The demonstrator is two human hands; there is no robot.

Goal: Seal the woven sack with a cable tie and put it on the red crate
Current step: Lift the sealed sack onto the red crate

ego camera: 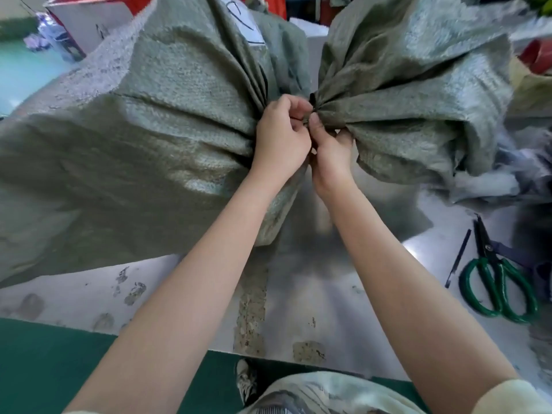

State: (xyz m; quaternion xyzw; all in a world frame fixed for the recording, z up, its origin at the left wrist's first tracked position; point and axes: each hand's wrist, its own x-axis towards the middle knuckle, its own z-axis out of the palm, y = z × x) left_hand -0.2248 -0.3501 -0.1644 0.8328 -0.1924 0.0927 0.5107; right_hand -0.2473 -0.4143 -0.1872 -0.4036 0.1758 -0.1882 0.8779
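**One woven sack, two hands at the gathered neck**

One grey-green woven sack (143, 138) lies on its side across the left and centre of one metal table (313, 294). Its filled body occupies the left. Its loose mouth fabric fans out to the right of the neck. One white label with dark marks sits on the sack's far side, partly hidden.

The left hand (280, 141) is clenched on the bunched neck from the left side. The right hand (330, 150) touches it, with thumb and fingers pinched on the neck from the right. One short dark piece (312, 100), possibly the cable tie, projects just above the pinch point.

At the right edge of the table lie one loose black cable tie (458, 258) and, just beside it, one pair of green-handled scissors (497, 282), blades closed.
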